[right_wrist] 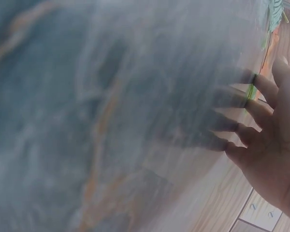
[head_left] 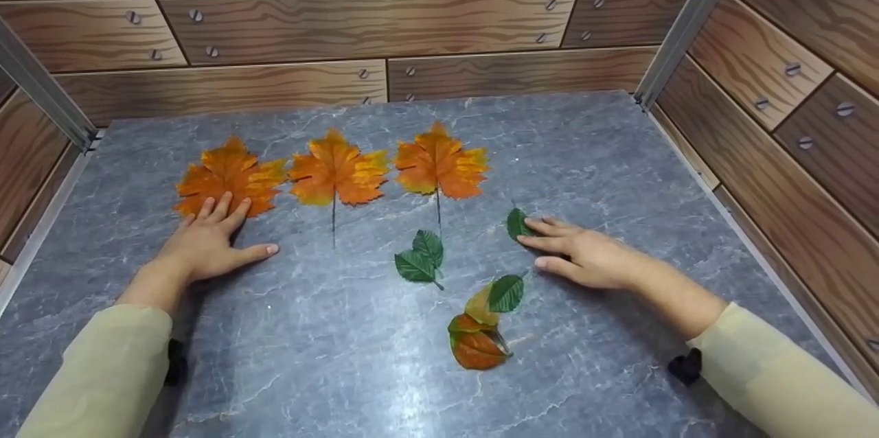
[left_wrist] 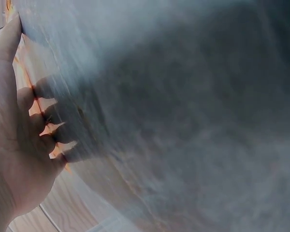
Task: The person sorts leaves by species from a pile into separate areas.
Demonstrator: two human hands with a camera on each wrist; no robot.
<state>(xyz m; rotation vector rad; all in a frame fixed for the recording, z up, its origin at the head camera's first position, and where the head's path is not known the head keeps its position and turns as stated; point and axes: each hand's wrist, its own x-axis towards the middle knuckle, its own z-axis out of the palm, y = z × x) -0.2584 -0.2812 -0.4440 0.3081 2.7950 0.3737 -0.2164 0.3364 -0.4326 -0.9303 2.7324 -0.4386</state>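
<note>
Spread fingers of my left hand [head_left: 206, 239] rest on the lower part of an orange maple leaf [head_left: 230, 167], thumb out to the right on the tabletop. Beside it lie a middle maple leaf [head_left: 336, 167] and a right maple leaf [head_left: 439, 160], both with thin dark stems pointing toward me. My right hand [head_left: 584, 256] lies low over the table, its straight fingertips touching a small green leaf [head_left: 516, 224] and covering its right edge. Left of that is a pair of green leaves [head_left: 417, 263]. Nearer me, a reddish-orange leaf [head_left: 478, 349] overlaps a yellowish leaf [head_left: 482, 304] and a green leaf [head_left: 507, 294].
The grey marbled table [head_left: 309, 355] carries all the leaves. Wood-patterned panels [head_left: 371, 22] stand behind it and at both sides, with metal posts [head_left: 693, 26] at the back corners. A bright light reflection shows on the table's near middle.
</note>
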